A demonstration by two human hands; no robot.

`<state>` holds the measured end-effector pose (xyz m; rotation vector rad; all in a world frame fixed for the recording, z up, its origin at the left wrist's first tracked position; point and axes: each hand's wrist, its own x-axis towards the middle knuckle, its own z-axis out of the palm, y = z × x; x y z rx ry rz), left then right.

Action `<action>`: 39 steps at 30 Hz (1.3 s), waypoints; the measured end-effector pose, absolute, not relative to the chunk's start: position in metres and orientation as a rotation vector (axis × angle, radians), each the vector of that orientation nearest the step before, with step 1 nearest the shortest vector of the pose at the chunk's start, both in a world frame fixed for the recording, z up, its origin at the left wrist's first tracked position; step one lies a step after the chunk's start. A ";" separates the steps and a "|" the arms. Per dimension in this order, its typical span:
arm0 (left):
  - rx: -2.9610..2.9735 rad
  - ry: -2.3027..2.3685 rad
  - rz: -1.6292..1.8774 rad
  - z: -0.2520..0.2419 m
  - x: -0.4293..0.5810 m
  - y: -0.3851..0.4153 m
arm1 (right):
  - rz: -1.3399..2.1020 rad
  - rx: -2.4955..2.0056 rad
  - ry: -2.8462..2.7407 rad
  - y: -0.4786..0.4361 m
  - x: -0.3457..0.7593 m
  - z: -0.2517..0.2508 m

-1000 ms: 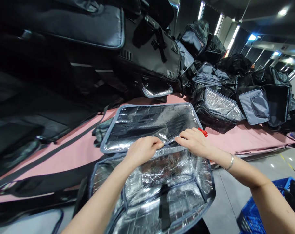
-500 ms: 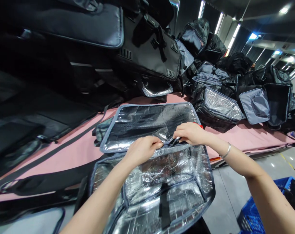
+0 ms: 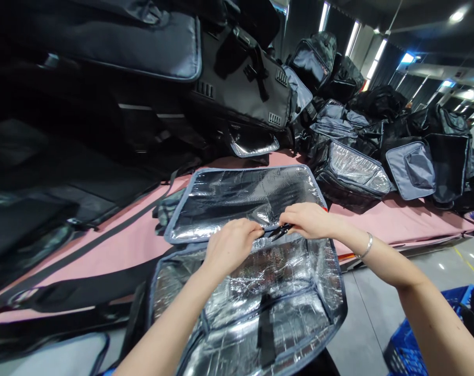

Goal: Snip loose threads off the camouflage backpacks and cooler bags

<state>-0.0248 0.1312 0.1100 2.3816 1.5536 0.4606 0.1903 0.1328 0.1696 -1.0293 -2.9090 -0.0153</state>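
An insulated bag (image 3: 276,277) with a silvery foil lining lies open before me, its lid (image 3: 240,193) folded back on the pink surface. My left hand (image 3: 231,243) pinches the bag's grey-edged hinge seam between thumb and fingers. Just right of it, my right hand (image 3: 305,219) is closed around small black scissors (image 3: 279,231), their blades pointing left along the seam. A bit of red shows behind that hand. Whether a loose thread lies between the blades is too small to tell. A black strap hangs inside the bag.
Black bags (image 3: 240,78) are piled high at the back left. More foil-lined and grey-lined bags (image 3: 360,167) stand at the right on the pink-covered table (image 3: 409,222). A blue crate (image 3: 405,344) sits on the floor at the lower right. Black straps (image 3: 83,282) lie at the left.
The scissors have swung slightly and show more plainly beside the left fingertips. My right hand is slightly lower; the left still pinches the seam.
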 end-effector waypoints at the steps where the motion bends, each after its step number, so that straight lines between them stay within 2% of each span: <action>1: 2.416 1.566 0.525 0.106 -0.025 0.129 | -0.002 -1.068 -2.856 0.131 0.194 0.168; 6: 2.588 1.559 0.895 0.089 -0.024 0.123 | 0.109 -1.212 -2.578 0.121 0.208 0.154; 15: 2.598 1.499 1.350 0.079 -0.015 0.112 | 0.393 -1.677 -2.358 0.135 0.190 0.130; 22: 3.027 1.144 1.554 0.077 -0.005 0.125 | 0.719 -1.726 -2.446 0.163 0.190 0.140; 26: 3.133 1.021 1.549 0.077 -0.004 0.131 | 0.819 -1.741 -2.449 0.166 0.189 0.142; 33: 3.000 1.141 1.676 0.059 0.002 0.120 | 0.853 -1.766 -2.415 0.167 0.187 0.142; 39: 2.708 1.365 1.755 0.054 0.002 0.111 | 0.750 -1.720 -2.326 0.156 0.189 0.142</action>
